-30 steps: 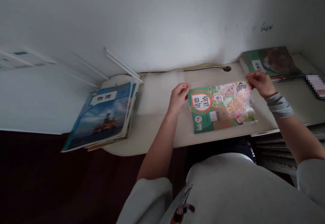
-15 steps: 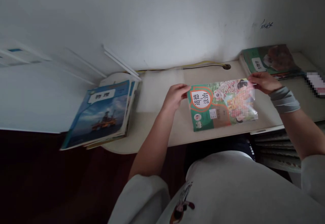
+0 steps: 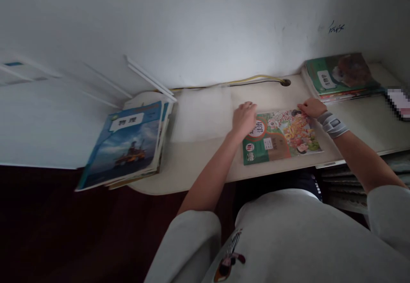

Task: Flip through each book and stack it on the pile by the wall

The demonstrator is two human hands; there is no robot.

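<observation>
A green textbook (image 3: 272,146) with a colourful picture cover and an orange-rimmed title panel lies on the white desk near its front edge. My left hand (image 3: 245,118), fingers curled, is closed at the book's upper left corner and covers part of the title. At the upper right corner, my right hand (image 3: 313,107) pinches the far edge; a grey band (image 3: 333,124) wraps that wrist. The fingertips of my left hand are partly hidden and slightly blurred.
To the left, a stack of books with a blue physics textbook (image 3: 131,142) on top overhangs the desk (image 3: 192,159). Another stack, topped by a green biology textbook (image 3: 342,75), sits back right, near a blurred-out phone (image 3: 400,102). A yellow cable (image 3: 256,78) runs along the wall to a hole.
The textbook has come down flatter onto the desk. My left hand has moved right over its corner, and my right hand has shifted left along its far edge.
</observation>
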